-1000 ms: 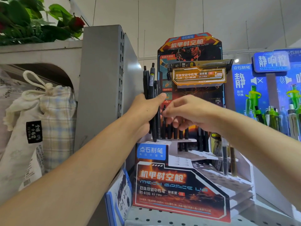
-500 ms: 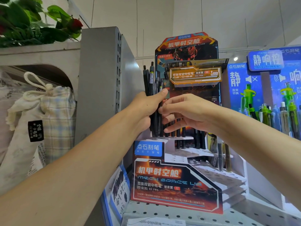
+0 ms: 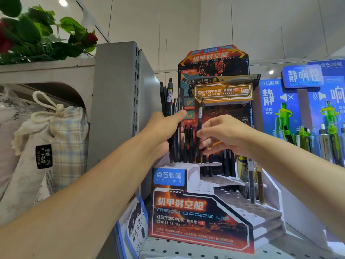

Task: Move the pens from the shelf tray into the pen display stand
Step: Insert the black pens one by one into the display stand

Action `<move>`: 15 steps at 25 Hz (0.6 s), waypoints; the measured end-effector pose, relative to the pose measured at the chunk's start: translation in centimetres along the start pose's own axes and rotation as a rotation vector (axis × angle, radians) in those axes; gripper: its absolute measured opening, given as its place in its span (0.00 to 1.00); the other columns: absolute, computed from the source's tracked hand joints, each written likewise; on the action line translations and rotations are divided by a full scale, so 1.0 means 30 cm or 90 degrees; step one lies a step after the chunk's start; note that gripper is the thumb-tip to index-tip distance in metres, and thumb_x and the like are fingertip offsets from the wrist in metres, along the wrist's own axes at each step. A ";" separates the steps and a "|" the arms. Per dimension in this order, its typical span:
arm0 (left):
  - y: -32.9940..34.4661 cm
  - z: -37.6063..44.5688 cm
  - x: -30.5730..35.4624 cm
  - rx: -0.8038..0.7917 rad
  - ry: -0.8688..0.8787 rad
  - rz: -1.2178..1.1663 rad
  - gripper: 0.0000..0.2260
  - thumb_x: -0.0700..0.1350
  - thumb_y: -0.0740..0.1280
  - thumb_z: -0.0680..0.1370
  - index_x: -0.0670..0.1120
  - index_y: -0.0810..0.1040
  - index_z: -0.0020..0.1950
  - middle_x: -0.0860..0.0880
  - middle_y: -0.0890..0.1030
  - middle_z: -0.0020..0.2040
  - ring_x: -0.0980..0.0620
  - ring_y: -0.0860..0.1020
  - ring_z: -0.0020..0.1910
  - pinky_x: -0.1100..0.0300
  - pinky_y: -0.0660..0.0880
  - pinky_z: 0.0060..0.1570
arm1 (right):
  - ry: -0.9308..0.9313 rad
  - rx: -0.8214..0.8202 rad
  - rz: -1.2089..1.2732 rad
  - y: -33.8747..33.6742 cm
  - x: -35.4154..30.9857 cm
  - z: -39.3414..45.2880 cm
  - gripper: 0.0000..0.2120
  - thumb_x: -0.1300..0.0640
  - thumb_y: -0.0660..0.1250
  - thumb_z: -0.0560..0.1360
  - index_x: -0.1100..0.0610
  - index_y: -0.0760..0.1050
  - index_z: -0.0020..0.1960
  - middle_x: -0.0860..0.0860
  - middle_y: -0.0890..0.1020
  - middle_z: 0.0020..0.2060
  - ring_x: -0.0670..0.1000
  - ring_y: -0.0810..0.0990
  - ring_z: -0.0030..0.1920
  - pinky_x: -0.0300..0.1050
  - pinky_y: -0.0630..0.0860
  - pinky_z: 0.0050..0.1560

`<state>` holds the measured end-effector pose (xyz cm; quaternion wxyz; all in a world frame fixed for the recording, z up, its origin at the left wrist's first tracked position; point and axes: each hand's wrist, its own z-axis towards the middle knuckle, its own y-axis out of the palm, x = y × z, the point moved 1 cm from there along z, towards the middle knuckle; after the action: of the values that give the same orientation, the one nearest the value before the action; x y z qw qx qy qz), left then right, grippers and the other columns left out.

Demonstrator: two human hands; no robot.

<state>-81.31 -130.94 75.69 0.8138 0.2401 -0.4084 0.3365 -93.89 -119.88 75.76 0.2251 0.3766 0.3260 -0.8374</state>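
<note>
Gripping pen bundle [image 3: 170, 101]: left hand [image 3: 164, 131] | right hand [image 3: 222, 133] pinches single pen [image 3: 200, 126] upright

1. We have one view only, from a wide-angle camera worn on the person's head.
2. It faces forward and slightly upward at a pen display stand [image 3: 201, 212] on a shelf [image 3: 205, 254].
3. It sits close, within arm's reach; both forearms enter from below.

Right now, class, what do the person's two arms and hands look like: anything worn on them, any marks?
Both forearms are bare as far as the view reaches: no sleeves show. The left hand and the right hand wear no gloves, and no watch, bracelet or ring can be seen. No markings or tattoos show on either arm.
</note>
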 end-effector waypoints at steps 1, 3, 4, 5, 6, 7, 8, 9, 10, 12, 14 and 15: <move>0.002 -0.005 0.006 -0.001 0.007 0.008 0.15 0.47 0.70 0.80 0.40 0.78 0.63 0.47 0.81 0.41 0.52 0.79 0.36 0.61 0.77 0.30 | -0.006 0.049 -0.062 -0.001 0.012 0.010 0.02 0.65 0.71 0.77 0.63 0.79 0.47 0.60 0.84 0.38 0.54 0.86 0.37 0.51 0.85 0.38; 0.010 -0.014 0.013 0.001 0.021 0.024 0.15 0.48 0.70 0.80 0.40 0.78 0.62 0.47 0.81 0.41 0.52 0.80 0.36 0.60 0.78 0.30 | -0.004 0.088 -0.125 0.002 0.029 0.024 0.02 0.65 0.72 0.76 0.63 0.79 0.45 0.60 0.84 0.36 0.55 0.86 0.37 0.51 0.85 0.39; 0.015 -0.017 0.014 0.002 0.028 0.030 0.15 0.48 0.70 0.80 0.40 0.78 0.62 0.47 0.82 0.40 0.52 0.80 0.36 0.60 0.79 0.32 | 0.002 0.086 -0.139 0.006 0.037 0.028 0.03 0.66 0.72 0.75 0.63 0.78 0.44 0.60 0.84 0.36 0.56 0.86 0.37 0.52 0.85 0.39; 0.019 -0.020 0.013 0.002 0.033 0.033 0.15 0.48 0.70 0.80 0.41 0.78 0.62 0.47 0.82 0.41 0.52 0.80 0.37 0.59 0.78 0.34 | 0.009 0.083 -0.146 0.008 0.043 0.032 0.04 0.66 0.72 0.75 0.63 0.78 0.43 0.61 0.84 0.35 0.57 0.87 0.38 0.52 0.86 0.40; 0.023 -0.023 0.013 0.001 0.036 0.035 0.15 0.49 0.70 0.80 0.41 0.78 0.62 0.47 0.83 0.42 0.52 0.81 0.38 0.59 0.78 0.36 | 0.015 0.082 -0.150 0.010 0.049 0.035 0.04 0.67 0.72 0.75 0.63 0.79 0.42 0.61 0.84 0.35 0.58 0.87 0.39 0.53 0.86 0.41; 0.025 -0.025 0.012 0.001 0.037 0.038 0.15 0.49 0.70 0.80 0.42 0.78 0.62 0.47 0.83 0.43 0.52 0.81 0.39 0.59 0.79 0.35 | 0.018 0.084 -0.152 0.010 0.054 0.039 0.05 0.67 0.72 0.75 0.64 0.79 0.41 0.61 0.84 0.35 0.58 0.87 0.39 0.53 0.86 0.42; 0.026 -0.025 0.012 0.001 0.037 0.043 0.14 0.49 0.69 0.80 0.42 0.78 0.62 0.47 0.83 0.44 0.52 0.82 0.39 0.60 0.79 0.34 | 0.018 0.087 -0.151 0.010 0.057 0.043 0.04 0.67 0.72 0.75 0.64 0.79 0.41 0.61 0.84 0.35 0.58 0.87 0.40 0.53 0.86 0.42; 0.027 -0.026 0.013 0.001 0.038 0.047 0.14 0.50 0.69 0.80 0.43 0.79 0.61 0.48 0.83 0.43 0.53 0.82 0.38 0.61 0.79 0.32 | 0.016 0.086 -0.151 0.010 0.060 0.047 0.04 0.67 0.72 0.75 0.64 0.80 0.42 0.61 0.84 0.34 0.59 0.87 0.40 0.53 0.86 0.42; 0.027 -0.027 0.015 0.004 0.040 0.052 0.13 0.50 0.69 0.80 0.43 0.79 0.60 0.49 0.83 0.41 0.53 0.81 0.37 0.62 0.78 0.30 | 0.013 0.081 -0.149 0.010 0.061 0.050 0.04 0.67 0.72 0.75 0.64 0.80 0.42 0.61 0.84 0.34 0.58 0.87 0.39 0.52 0.86 0.42; 0.025 -0.027 0.018 0.012 0.044 0.064 0.13 0.50 0.70 0.80 0.43 0.80 0.59 0.49 0.83 0.39 0.54 0.80 0.35 0.65 0.76 0.26 | 0.008 0.070 -0.144 0.012 0.059 0.058 0.04 0.66 0.73 0.75 0.63 0.79 0.43 0.60 0.85 0.34 0.57 0.87 0.38 0.51 0.85 0.40; 0.026 -0.027 0.017 0.010 0.045 0.064 0.13 0.49 0.70 0.80 0.42 0.80 0.59 0.49 0.82 0.39 0.56 0.79 0.30 0.68 0.74 0.23 | 0.009 0.064 -0.160 0.015 0.066 0.069 0.03 0.67 0.73 0.75 0.64 0.79 0.44 0.61 0.85 0.36 0.57 0.87 0.37 0.50 0.85 0.39; 0.026 -0.028 0.016 0.007 0.044 0.060 0.13 0.49 0.70 0.80 0.42 0.80 0.59 0.49 0.82 0.39 0.58 0.78 0.27 0.68 0.73 0.23 | 0.014 0.056 -0.173 0.018 0.071 0.072 0.03 0.67 0.73 0.74 0.64 0.79 0.44 0.62 0.85 0.37 0.57 0.87 0.37 0.51 0.85 0.38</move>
<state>-81.26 -129.69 75.71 0.8094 0.2136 -0.3889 0.3846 -95.92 -122.08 74.99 0.0895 0.3480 0.3391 -0.8694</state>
